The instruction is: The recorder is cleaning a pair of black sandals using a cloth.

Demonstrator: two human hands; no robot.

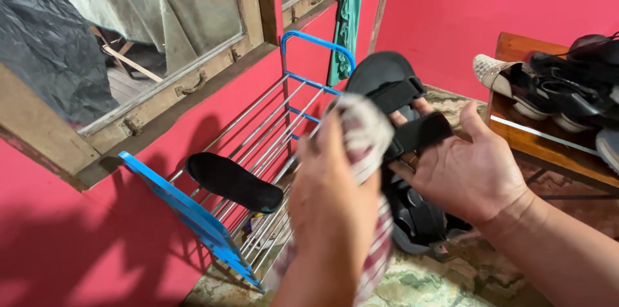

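Right hand (467, 175) fingers curl round a black strappy sandal (393, 97), left hand (335, 197) fingers bunch a checked cloth (364, 136) against it, right over the blue shoe rack (193, 213).

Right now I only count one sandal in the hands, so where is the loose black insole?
The black insole lies on the top rails of the blue shoe rack, left of the left hand, against the red wall.

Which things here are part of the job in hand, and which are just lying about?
In use: black sandal in the right hand; checked cloth in the left hand.

Lying about: black insole on the blue shoe rack; shoes on the wooden bench.
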